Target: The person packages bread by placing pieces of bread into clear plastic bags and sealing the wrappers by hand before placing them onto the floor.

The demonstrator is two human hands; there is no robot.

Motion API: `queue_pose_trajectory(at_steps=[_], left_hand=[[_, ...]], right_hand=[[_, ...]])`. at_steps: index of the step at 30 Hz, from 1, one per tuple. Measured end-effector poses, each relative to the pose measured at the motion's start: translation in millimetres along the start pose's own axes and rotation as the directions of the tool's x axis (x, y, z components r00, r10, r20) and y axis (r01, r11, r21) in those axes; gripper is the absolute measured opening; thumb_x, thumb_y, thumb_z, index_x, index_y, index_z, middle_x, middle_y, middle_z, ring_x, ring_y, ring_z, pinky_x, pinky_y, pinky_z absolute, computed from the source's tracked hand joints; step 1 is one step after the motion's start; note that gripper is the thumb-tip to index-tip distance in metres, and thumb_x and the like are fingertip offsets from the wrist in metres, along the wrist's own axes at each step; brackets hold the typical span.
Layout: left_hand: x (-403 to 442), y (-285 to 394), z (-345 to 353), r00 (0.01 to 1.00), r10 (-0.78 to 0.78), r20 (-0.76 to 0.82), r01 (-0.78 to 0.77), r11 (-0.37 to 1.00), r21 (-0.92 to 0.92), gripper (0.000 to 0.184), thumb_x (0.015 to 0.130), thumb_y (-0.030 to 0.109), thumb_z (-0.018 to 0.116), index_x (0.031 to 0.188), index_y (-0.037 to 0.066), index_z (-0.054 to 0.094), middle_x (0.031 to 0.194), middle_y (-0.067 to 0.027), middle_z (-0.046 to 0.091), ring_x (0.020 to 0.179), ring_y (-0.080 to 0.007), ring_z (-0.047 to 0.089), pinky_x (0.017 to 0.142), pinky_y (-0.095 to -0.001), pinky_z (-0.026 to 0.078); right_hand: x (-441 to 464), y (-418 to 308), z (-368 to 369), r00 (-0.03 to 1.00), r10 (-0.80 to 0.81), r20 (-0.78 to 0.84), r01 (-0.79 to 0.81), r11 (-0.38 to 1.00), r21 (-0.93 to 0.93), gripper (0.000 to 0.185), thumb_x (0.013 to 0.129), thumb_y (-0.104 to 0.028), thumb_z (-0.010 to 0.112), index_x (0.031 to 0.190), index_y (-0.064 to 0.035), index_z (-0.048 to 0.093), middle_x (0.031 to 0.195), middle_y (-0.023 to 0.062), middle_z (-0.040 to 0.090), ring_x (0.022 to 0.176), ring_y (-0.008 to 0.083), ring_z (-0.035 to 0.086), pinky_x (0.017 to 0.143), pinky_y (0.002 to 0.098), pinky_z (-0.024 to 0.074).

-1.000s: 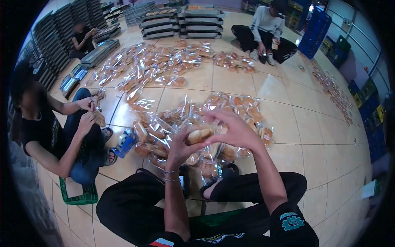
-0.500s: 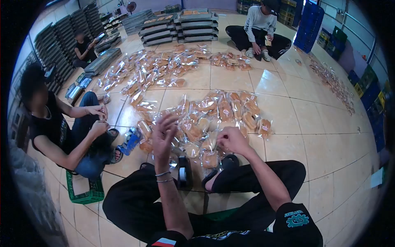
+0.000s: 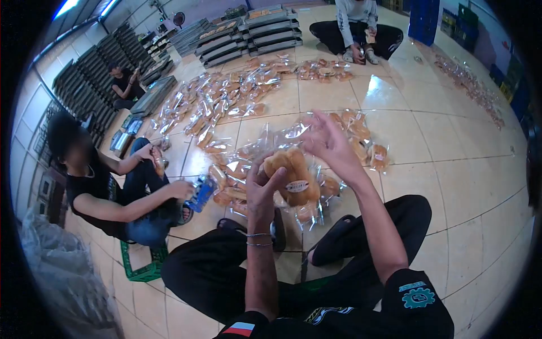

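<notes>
My left hand [image 3: 264,183] is closed around a bread bun [image 3: 299,178] in a clear plastic bag, its thumb across the front. A white oval label with red print sits on the bag. Just above and to the right of the bun, my right hand [image 3: 327,138] is raised with fingers apart and slightly blurred; nothing shows gripped in it. Behind both hands, a pile of bagged buns [image 3: 358,135] lies on the tiled floor. A black object [image 3: 278,229] stands by my feet, mostly hidden behind my left wrist.
To my left a seated co-worker [image 3: 93,186] holds a blue tape dispenser [image 3: 201,194] beside a green crate [image 3: 144,268]. More bagged buns [image 3: 220,93] cover the floor ahead. Stacked trays [image 3: 274,28] stand behind them. Another person [image 3: 357,34] sits at the far right.
My left hand has gone from raised and empty to holding the bagged bun. My right hand has risen from the pile. The co-worker's hand has moved onto the blue dispenser.
</notes>
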State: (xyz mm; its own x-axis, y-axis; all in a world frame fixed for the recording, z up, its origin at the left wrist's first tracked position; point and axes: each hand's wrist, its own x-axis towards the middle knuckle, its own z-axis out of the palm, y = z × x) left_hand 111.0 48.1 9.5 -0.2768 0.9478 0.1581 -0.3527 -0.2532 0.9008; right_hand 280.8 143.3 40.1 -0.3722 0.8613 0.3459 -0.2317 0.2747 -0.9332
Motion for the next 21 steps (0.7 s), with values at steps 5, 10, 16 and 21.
queue_pose_trajectory(at_steps=[5, 10, 16, 21], left_hand=[[3.6, 2.2, 17.4, 0.999, 0.014, 0.034, -0.015, 0.999, 0.034, 0.055, 0.089, 0.004, 0.071, 0.138, -0.001, 0.046, 0.115, -0.0118, 0.066, 0.102, -0.0163, 0.066, 0.085, -0.0276, 0.055], [3.2, -2.1, 25.8, 0.990, 0.123, -0.067, -0.117, 0.989, 0.087, 0.067, 0.090, 0.004, 0.070, 0.147, 0.002, 0.034, 0.113, -0.0170, 0.066, 0.096, -0.0175, 0.067, 0.073, -0.0254, 0.058], [5.7, -13.8, 38.9, 0.921, 0.316, -0.226, -0.289, 0.946, 0.145, 0.070, 0.093, 0.003, 0.067, 0.152, 0.007, 0.031, 0.110, -0.0130, 0.069, 0.096, -0.0131, 0.066, 0.081, -0.0236, 0.054], [8.3, -5.4, 31.7, 0.941, 0.307, -0.145, -0.292, 0.949, 0.118, 0.070, 0.090, -0.004, 0.066, 0.152, 0.002, 0.032, 0.120, -0.0130, 0.065, 0.103, -0.0140, 0.064, 0.088, -0.0252, 0.053]], right_hand=[[-35.5, 3.4, 18.7, 0.944, 0.171, 0.281, -0.150, 0.984, -0.095, 0.092, 0.087, -0.032, 0.077, 0.154, -0.0035, 0.020, 0.143, 0.0157, 0.045, 0.126, 0.0216, 0.051, 0.106, 0.0366, 0.0417], [-35.1, 21.5, 13.3, 0.987, 0.088, 0.136, -0.095, 0.994, 0.047, 0.082, 0.088, -0.026, 0.076, 0.151, -0.0067, 0.028, 0.130, 0.0189, 0.058, 0.116, 0.0204, 0.061, 0.095, 0.0325, 0.0491], [-42.8, -3.9, 22.8, 1.000, 0.008, -0.012, -0.011, 0.972, -0.234, 0.073, 0.095, -0.028, 0.067, 0.154, -0.0078, 0.029, 0.123, 0.0223, 0.063, 0.109, 0.0218, 0.064, 0.090, 0.0339, 0.0495], [-36.8, 15.6, 25.4, 0.958, -0.287, -0.004, 0.252, 0.846, -0.471, 0.068, 0.097, -0.028, 0.064, 0.154, -0.0085, 0.032, 0.122, 0.0232, 0.062, 0.107, 0.0316, 0.064, 0.092, 0.0358, 0.0487]])
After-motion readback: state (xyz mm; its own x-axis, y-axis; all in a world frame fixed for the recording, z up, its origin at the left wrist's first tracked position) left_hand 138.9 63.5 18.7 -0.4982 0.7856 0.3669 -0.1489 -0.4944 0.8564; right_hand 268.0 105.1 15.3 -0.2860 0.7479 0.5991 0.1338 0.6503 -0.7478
